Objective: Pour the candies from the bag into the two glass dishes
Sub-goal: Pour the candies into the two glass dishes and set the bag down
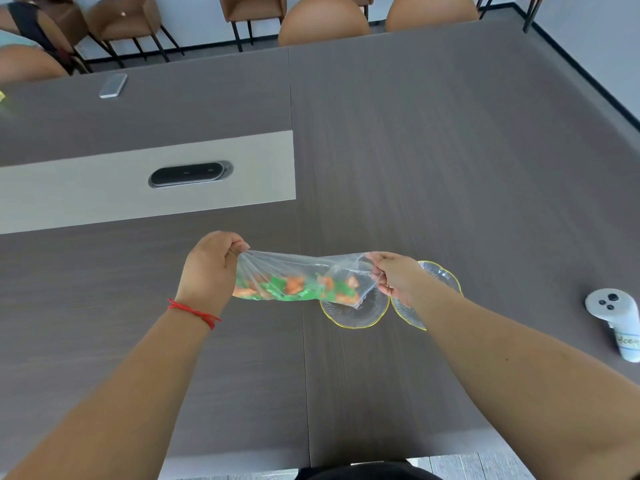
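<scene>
A clear plastic bag (pixel 294 268) of green and orange candies (pixel 294 287) is stretched sideways above the table. My left hand (pixel 207 268) pinches its left end. My right hand (pixel 398 277) grips its right end, where the bag's mouth hangs over the nearer glass dish (pixel 360 311). That dish has a yellow rim and looks empty. A second yellow-rimmed glass dish (pixel 440 273) lies just to the right, mostly hidden behind my right hand and wrist.
A white handheld controller (pixel 614 320) lies at the right edge of the dark wooden table (pixel 450 150). A phone (pixel 113 85) rests far left, and a black oval socket cover (pixel 190 173) sits in a light panel. Brown chairs (pixel 322 26) line the far side.
</scene>
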The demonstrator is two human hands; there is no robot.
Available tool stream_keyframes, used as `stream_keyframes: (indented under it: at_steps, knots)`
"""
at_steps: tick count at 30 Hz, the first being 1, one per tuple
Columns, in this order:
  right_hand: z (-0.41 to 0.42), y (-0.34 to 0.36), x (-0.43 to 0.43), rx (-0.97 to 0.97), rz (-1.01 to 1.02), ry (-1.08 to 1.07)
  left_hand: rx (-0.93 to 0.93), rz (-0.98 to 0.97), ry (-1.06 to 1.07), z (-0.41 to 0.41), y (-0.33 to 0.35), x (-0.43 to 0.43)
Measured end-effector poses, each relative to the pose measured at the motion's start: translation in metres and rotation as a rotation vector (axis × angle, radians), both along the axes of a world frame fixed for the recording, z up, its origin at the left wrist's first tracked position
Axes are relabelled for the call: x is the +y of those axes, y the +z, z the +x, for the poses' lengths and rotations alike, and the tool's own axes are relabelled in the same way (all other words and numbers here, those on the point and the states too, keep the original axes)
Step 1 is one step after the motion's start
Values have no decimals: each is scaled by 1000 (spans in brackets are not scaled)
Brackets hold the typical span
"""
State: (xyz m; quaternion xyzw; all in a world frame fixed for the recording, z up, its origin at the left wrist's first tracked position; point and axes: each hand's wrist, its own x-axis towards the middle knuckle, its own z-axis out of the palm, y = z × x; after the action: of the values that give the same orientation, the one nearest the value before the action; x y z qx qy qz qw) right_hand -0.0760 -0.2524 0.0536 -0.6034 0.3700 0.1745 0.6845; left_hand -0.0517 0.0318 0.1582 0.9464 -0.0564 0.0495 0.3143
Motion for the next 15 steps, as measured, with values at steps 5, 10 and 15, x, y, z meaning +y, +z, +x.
stream_keyframes:
  at_steps: [5, 10, 15]
  knots:
    - [-1, 0, 2, -23, 7, -6, -35, 6, -4, 4, 5, -2]
    - [1, 2, 2, -35, -14, -8, 2, 13, 36, 6, 1, 3]
    - [3, 7, 6, -52, -15, 7, -24, 8, 54, -2, 4, 8]
